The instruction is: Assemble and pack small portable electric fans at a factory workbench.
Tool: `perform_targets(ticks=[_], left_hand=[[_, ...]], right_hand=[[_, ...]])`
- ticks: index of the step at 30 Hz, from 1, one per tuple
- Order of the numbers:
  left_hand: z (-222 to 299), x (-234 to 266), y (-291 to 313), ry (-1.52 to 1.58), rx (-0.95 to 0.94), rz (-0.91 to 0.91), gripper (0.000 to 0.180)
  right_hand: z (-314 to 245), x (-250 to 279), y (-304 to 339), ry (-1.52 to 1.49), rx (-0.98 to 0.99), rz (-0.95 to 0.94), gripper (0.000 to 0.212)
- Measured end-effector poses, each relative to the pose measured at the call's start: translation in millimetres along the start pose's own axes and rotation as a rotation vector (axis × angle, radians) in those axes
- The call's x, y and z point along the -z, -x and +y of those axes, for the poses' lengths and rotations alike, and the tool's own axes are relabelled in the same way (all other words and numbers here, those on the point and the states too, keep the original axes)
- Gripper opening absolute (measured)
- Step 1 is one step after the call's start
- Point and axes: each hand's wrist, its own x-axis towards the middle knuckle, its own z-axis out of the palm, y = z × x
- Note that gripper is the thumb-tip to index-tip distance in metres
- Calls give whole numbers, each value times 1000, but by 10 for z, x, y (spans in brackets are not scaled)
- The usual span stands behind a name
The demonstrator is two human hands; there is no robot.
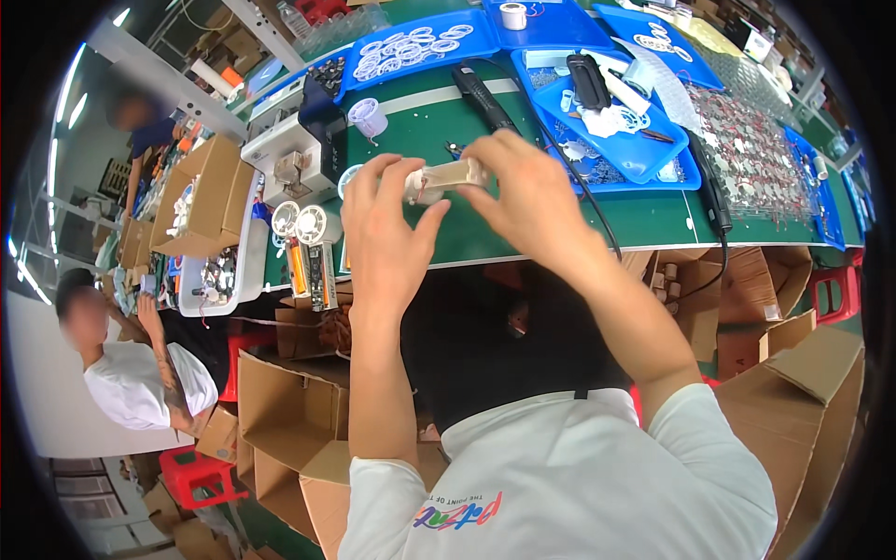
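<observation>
A small beige block with thin wires (446, 177) is gripped between the closed fingers of the left hand (387, 229) and the right hand (532, 191), above the near edge of a green workbench (644, 215). Blue trays (644, 154) of white parts are spread across the bench. Open cardboard boxes (289, 411) are stacked on the floor, and another person (131, 373) is seated at the left.

small beige block (446, 177), level, above green table
</observation>
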Motion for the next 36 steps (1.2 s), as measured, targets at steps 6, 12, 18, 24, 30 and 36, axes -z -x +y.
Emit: perform_targets(ticks=[6,12,18,24,30,36], left_hand=[[56,-207,-27,368,134,-120,35],[-15,-494,93,593,108,-89,20],[-84,-532,169,311,-60,107,16],[-9,-662,212,467,-70,121,14],[62,-632,318,519,-69,122,13],[115,-721,287,527,-111,171,15]], right_hand=[[28,407,-343,-238,93,-194,28],[149,493,-567,-220,228,-341,30],[352,423,-872,-446,25,-526,31],[1088,-161,-1257,314,-16,-377,49],[1358,-546,-1396,458,-100,-477,39],[1308,-75,-1441,-60,-410,-457,47]])
